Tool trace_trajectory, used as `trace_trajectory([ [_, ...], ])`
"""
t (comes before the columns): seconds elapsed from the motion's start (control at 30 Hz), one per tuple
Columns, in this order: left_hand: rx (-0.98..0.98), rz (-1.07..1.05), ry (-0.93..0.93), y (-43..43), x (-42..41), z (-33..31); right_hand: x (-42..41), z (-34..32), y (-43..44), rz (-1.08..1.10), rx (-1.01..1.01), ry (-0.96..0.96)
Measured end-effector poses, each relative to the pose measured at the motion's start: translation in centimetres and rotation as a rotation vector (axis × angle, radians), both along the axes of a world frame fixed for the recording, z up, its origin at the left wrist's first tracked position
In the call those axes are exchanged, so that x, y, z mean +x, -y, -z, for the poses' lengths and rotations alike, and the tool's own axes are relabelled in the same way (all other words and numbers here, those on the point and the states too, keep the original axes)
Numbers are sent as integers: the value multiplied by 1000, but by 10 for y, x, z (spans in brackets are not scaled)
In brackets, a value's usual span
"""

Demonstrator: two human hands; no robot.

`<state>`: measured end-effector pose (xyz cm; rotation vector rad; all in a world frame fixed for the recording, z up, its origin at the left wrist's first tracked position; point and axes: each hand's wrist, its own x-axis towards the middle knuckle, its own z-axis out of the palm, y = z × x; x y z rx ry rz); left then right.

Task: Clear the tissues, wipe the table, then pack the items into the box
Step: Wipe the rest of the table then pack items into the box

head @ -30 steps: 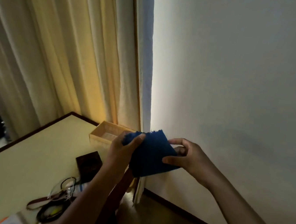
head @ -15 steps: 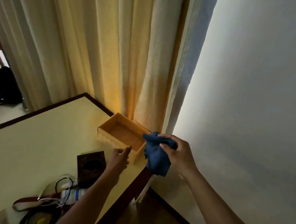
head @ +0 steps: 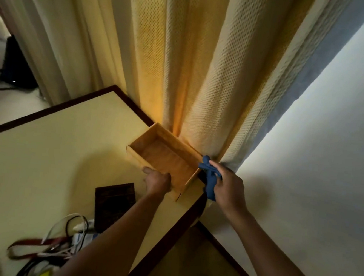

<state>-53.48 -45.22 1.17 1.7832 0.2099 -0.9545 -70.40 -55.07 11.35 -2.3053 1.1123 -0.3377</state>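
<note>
Far out at nine o'clock of my view, a dark bag (head: 15,68) is lying beyond the worktop (head: 39,156), whose pale surface with its dark border is filling the left half of the picture. Down at seven o'clock, a tangle of cables (head: 64,244) is sprawling on it with a red strap (head: 28,245) looping through. The detail there is blurring, so I am leaving the smaller bits unnamed. At one o'clock of that tangle, a dark flat case (head: 113,204) is lying on the worktop, near the box but apart from it. Behind everything, a cream curtain (head: 162,57) is hanging in folds from twelve o'clock down to the worktop's far corner.

The box (head: 173,143), open-topped and wooden with its bare bottom showing, is sitting at the worktop's far right corner, right against the curtain. The left hand (head: 157,181) is resting against the box's near long wall, at about seven o'clock of the box, with the thumb stretching out along the outside of that wall. Its fingers are hiding behind the back of the hand, so I cannot tell whether they are curling over the rim or lying straight.

At three o'clock of the box, the right hand (head: 229,187) is holding the blue cloth (head: 210,187) bunched up, its fingers (head: 215,165) curling tightly round it. The cloth is hanging just beside the box's right end, past the worktop's edge and off its surface. Further towards three o'clock, a plain white wall (head: 310,151) is running down to a brown floor (head: 186,262) at five o'clock.
</note>
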Motion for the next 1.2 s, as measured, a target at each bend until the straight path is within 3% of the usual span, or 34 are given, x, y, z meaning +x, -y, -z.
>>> trace_trajectory([
  [0.17, -2, 1, 170, -19, 27, -31, 0, 22, 6, 63, 51, -57],
  [0.4, -17, -36, 397, -77, 76, -80, 32, 68, 2, 66, 636, 142],
  [0.47, -21, -69, 410, -94, 88, -83, 38, 86, 5, 117, 706, 212],
  [0.67, 31, -122, 381, -132, 109, -69, 27, 125, 19, 183, 476, 50],
  [0.83, 58, -176, 362, -140, 118, -63, 14, 155, -4, -219, -67, -293],
  [0.97, 26, -181, 364, -142, 124, -65, 13, 170, -22, -384, -69, -566],
  [1.2, 20, -189, 359, -158, 128, -70, 15, 160, -13, -336, 2, -534],
])
